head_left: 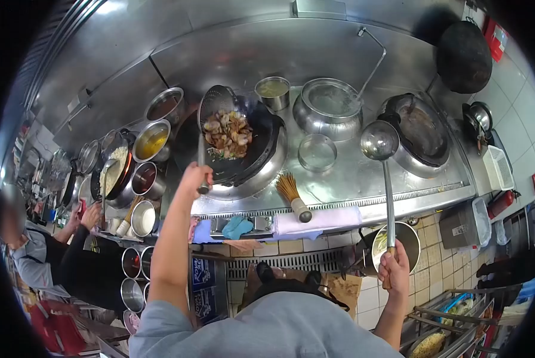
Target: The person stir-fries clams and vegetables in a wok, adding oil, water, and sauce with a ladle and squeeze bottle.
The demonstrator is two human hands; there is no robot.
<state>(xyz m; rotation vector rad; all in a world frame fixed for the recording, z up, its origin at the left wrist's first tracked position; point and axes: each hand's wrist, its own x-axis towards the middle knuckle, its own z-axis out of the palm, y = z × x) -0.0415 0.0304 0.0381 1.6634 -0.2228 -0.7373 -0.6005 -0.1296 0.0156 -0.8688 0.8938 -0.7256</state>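
My left hand [197, 179] is closed around the handle of a perforated strainer [216, 98], whose bowl is tilted over a black wok [258, 134]. Browned sliced food [227, 134] lies in the wok beside the strainer, with some pale shreds at its lower edge. On the right, my right hand [394, 268] grips the wooden end of a long-handled ladle [379, 141]. The ladle's round bowl is over the steel counter, between a large steaming pot [328, 107] and a second wok [422, 134].
A bamboo brush [291, 194], a round clear-looking container [317, 153] and folded towels [318, 220] are along the counter. Pots of sauce and yellow oil [152, 141] stand left. A co-worker [58, 256] works at another wok [117, 170]. A bin [410, 244] stands below right.
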